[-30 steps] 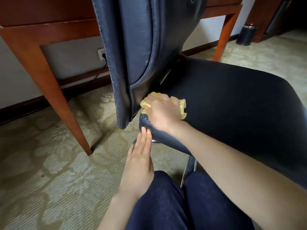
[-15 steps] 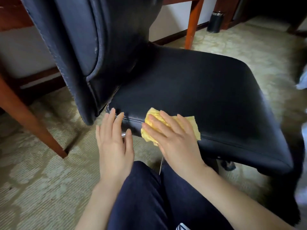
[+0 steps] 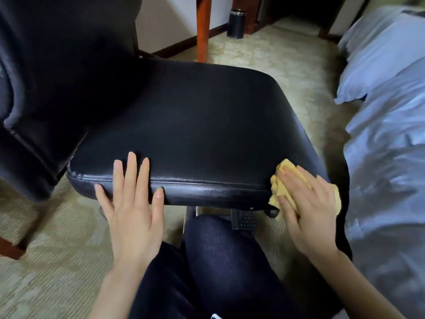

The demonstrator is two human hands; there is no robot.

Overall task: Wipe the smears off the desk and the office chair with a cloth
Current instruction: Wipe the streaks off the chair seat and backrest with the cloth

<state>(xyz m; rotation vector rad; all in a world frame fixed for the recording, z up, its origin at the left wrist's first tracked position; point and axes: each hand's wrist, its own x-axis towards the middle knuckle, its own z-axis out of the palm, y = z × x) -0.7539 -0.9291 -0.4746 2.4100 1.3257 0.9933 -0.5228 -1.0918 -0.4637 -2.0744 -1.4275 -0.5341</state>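
- the office chair's seat (image 3: 195,125) lies in front of the kneeling person, its near edge a piped seam with scuffed, worn leather along it.
- the left hand (image 3: 133,203) lies flat on that near edge, fingers straight and spread, tips over the seam onto the top of the seat, thumb down on the front face; it holds nothing.
- the right hand (image 3: 308,210) presses a crumpled yellow cloth (image 3: 282,178) against the seat's near right corner, fingers laid out nearly straight over it, the cloth showing past the fingertips and behind the knuckles.
- the backrest (image 3: 46,77) rises at the left, meeting the seat's left side.
- a desk leg (image 3: 203,26) stands just beyond the seat's far edge; the desk top is out of view.
- white bedding (image 3: 386,134) hangs close along the seat's right side, leaving only a narrow strip of patterned carpet (image 3: 287,72) between them; more open carpet spreads at the left and beyond the far edge.
- the person's knee in dark trousers (image 3: 218,261) sits just under the near edge, by the chair's metal underframe (image 3: 245,221).
- a black cylindrical bin (image 3: 235,24) with a silvery rim stands on the carpet by the wall; what is in it cannot be seen.
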